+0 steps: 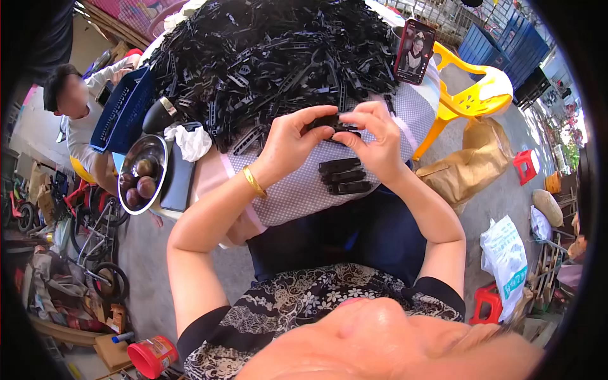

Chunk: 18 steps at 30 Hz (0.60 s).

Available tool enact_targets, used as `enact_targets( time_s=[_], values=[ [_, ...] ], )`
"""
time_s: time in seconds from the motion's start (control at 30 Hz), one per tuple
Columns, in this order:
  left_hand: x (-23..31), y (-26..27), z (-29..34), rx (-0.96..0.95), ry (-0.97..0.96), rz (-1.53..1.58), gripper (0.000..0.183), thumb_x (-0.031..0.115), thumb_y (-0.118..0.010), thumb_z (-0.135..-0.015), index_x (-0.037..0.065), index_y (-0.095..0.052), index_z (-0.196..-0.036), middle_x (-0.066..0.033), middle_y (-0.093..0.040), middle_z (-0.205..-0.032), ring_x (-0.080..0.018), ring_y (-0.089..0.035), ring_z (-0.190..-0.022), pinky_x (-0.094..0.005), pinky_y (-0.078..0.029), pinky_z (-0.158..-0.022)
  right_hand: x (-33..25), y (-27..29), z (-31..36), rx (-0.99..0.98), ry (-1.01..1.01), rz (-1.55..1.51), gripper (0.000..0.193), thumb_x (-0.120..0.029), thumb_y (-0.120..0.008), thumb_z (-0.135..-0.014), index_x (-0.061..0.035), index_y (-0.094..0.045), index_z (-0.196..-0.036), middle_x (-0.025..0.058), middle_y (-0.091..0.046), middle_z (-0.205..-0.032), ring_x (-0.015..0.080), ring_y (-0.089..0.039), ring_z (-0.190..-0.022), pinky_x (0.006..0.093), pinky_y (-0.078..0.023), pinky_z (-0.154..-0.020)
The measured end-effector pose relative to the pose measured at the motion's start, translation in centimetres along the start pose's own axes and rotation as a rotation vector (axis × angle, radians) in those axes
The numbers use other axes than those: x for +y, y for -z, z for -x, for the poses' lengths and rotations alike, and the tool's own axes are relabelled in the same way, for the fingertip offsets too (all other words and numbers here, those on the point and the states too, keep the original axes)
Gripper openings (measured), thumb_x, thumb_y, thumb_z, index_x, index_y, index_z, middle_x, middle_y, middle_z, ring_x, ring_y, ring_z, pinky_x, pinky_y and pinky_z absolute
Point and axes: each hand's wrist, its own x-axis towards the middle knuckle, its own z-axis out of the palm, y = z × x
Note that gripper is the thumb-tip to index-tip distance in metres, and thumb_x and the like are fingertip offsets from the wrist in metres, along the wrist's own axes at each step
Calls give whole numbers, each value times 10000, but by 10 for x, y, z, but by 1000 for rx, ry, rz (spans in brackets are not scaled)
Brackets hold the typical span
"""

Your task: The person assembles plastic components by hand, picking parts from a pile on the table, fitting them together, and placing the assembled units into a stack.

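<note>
Both hands meet over the near part of the table, with small black plastic clip parts pinched between them. My left hand, with a gold bracelet at the wrist, grips the left end between thumb and fingertips. Thumb and fingers of my right hand close on the right end. The fingers cover much of the parts, so their exact fit cannot be told. Just below the hands, several slim black clips lie side by side on the dotted cloth. Beyond them rises a big heap of loose black plastic clip parts.
A phone with a lit screen stands at the heap's right. To the left are a blue basket, a metal bowl of round purple fruit, and crumpled tissue. Another person sits far left; a yellow chair stands right.
</note>
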Motion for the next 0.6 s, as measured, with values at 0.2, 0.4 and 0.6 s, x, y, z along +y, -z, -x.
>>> enact_targets(
  time_s=[0.2,0.4,0.6],
  values=[
    [-5,-11,0,129,-197,-90,346,-11,-642,-815,10,-598,-1158,-93,-675,-963,-100,-614,-857,-234,-500,-758,-2,12,-5,1,-65,-61,399,-180,-781,-709,-6,-624,-1032,116,-649,-907,198,-629,-789,273,-496,-692],
    [2,-9,3,142,-340,-228,310,1,-676,-773,11,-631,-1080,-133,-678,-930,-169,-664,-810,-261,-521,-718,-11,16,-3,-53,-130,-91,335,-159,-765,-722,-5,-644,-994,108,-660,-869,188,-631,-755,286,-493,-693],
    [1,-7,1,87,-284,-172,290,-30,-659,-780,11,-639,-1066,-95,-683,-914,-119,-644,-822,-251,-516,-724,-11,15,-3,8,-13,-3,236,-137,-767,-702,-26,-679,-891,103,-669,-830,214,-625,-724,302,-481,-657]
  ],
)
